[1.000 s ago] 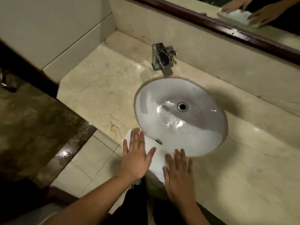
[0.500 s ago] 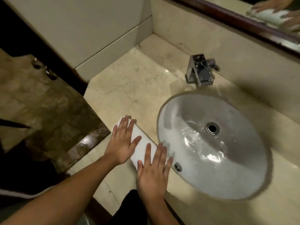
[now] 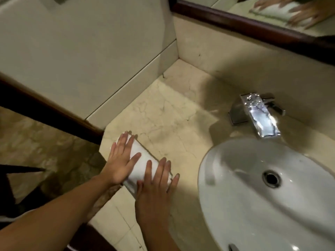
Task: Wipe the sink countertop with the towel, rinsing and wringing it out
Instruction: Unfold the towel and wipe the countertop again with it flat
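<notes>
1. My left hand (image 3: 120,161) lies flat, fingers straight, pressing far end of the folded white towel (image 3: 143,163).
2. My right hand (image 3: 155,185) flat too, on its near end.
3. Towel's on countertop (image 3: 168,120), left of sink (image 3: 253,205), near front edge.

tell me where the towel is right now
In the head view the folded white towel lies flat on the marble countertop near its front edge, left of the sink basin, pressed under the left hand and right hand.
</notes>
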Tool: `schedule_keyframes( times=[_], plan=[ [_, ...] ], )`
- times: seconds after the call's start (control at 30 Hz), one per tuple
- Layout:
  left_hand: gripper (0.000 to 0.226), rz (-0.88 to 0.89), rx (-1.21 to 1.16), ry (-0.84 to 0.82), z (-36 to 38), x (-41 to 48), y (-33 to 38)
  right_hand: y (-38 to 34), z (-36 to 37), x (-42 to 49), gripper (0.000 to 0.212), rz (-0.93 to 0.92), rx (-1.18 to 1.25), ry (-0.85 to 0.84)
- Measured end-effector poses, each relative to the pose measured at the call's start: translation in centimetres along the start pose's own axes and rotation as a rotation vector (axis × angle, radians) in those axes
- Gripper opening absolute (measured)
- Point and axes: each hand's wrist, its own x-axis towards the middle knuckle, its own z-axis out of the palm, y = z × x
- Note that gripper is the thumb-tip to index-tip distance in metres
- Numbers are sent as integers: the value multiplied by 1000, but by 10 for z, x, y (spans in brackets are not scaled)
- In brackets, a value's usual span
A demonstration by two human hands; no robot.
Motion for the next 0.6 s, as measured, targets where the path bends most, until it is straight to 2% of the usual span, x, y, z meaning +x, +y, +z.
schedule_keyframes(
  times=[0.23, 0.37, 0.47, 0.6],
  plan=[
    [70, 183, 36, 72, -22, 116, -1, -4, -1, 102, 65, 80, -16, 117],
    [79, 213, 42, 133, -24, 205, 41, 37, -28, 187, 61, 141, -123, 166],
    [90, 258, 25, 101, -33, 268, 89, 70, -60, 242, 59, 222, -216, 209],
    [77, 405, 40, 206, -35, 283, 96, 69, -65, 255, 63, 150, -212, 253]
  ],
)
